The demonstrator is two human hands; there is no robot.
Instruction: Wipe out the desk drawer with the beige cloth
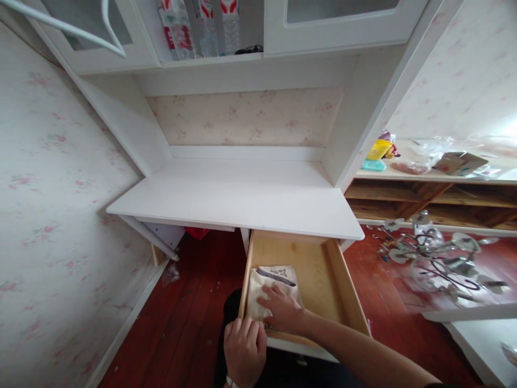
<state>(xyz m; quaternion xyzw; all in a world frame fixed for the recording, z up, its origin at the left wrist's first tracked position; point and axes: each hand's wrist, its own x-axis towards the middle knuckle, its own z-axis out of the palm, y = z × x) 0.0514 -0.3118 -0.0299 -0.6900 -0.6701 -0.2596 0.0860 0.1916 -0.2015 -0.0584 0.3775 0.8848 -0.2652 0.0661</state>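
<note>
A wooden drawer [319, 269] is pulled out from under the white desk [242, 186]. Inside it, at the left side, lies a folded beige cloth [254, 302] with a dark stripe and some dark marking. My right hand [283, 311] reaches across the drawer front and rests on the cloth, fingers spread. My left hand [245, 345] is at the drawer's near left corner, its fingers curled over the edge. A part of the cloth is hidden under my right hand.
Above the desk, an open cabinet section holds several plastic bottles [208, 32]. A chandelier [444, 258] lies on the red wood floor [194, 280] at the right. Behind it, a low shelf unit [404, 202] carries a yellow container [378, 150] and a cardboard box [460, 163].
</note>
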